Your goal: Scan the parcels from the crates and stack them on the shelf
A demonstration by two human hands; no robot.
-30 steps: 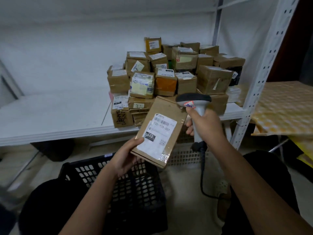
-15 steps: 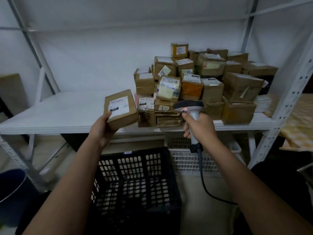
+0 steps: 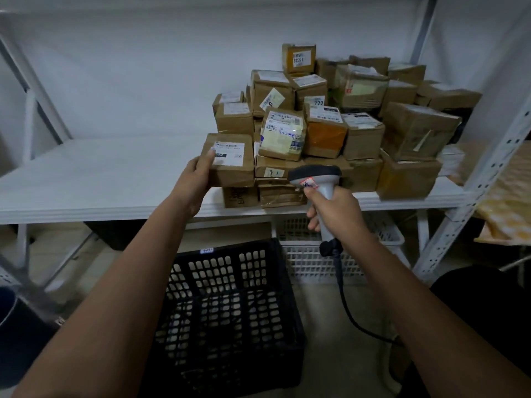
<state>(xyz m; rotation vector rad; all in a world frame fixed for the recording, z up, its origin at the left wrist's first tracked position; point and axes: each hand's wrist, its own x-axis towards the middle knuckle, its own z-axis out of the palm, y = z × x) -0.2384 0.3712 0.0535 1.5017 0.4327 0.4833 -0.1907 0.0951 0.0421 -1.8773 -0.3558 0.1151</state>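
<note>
a brown parcel was pictured being set against the left flank of the stacked parcels on the white shelf, on top of a lower box at the stack's front left corner. it was gripped at its left end by the left hand, the thumb laid across the edge of the white label and the fingers hidden behind the carton. the handle of the grey barcode scanner was clasped in the right hand, its head held level in front of the stack and its cable left trailing toward the floor.

a second earlier, the same parcel had been held low over the black crate, label tilted up under the scanner's head. half a second earlier it had been lifted clear to the left, above the shelf's front edge and well apart from the stack. it was now seen touching the stack, so the scan was judged to be done and the placing nearly complete; whether the parcel's weight was already fully borne by the box beneath could not be told.

the scanner had been kept in much the same place across all three views. the black crate was left directly below the arms, its contents too dark to be made out, and a white crate was visible under the shelf behind it.
</note>
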